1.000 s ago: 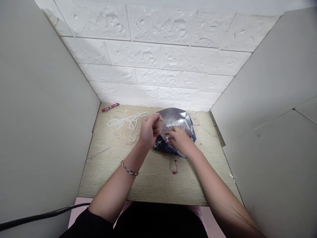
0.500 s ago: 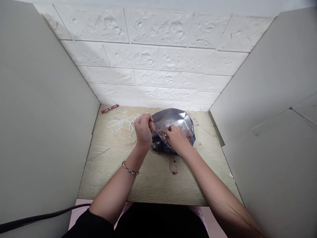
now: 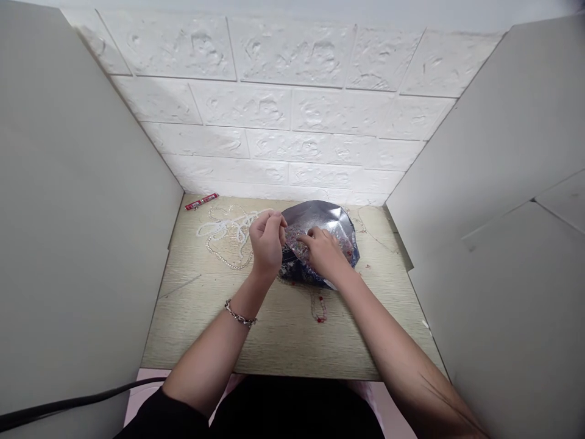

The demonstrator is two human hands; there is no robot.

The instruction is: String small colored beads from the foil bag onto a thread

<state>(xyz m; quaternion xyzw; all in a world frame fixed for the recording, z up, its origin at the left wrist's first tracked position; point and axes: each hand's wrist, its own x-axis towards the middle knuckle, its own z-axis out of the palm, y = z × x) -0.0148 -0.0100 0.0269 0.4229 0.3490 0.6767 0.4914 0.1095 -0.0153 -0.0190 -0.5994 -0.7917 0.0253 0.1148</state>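
Item, left side: grey partition panel standing along the table's left edge, with a black cable running below its foot, off the table. Item, far left corner of the table: small red flat piece, lying alone near the white brick wall. Item, just right of it toward the far edge: loose white pearl strands, tangled in loops and flat on the wood. Item: left hand, raised over the right end of the pearl strands, fingers curled together in a pinch at the left lip of the bag; what it pinches is too small to tell. A metal link bracelet sits on its wrist. Item, middle of the far half of the table: silver and dark blue foil bag, lying open with a mass of small mixed beads inside. Item: right hand, laid on the bag's contents, fingertips bent down into the beads; whether they grip anything cannot be told. Item, just in front of the bag: short strand of red beads on the wood. Item, near the far right corner: thin chain, lying loose. Item, right side: grey partition panel along the table's right edge.
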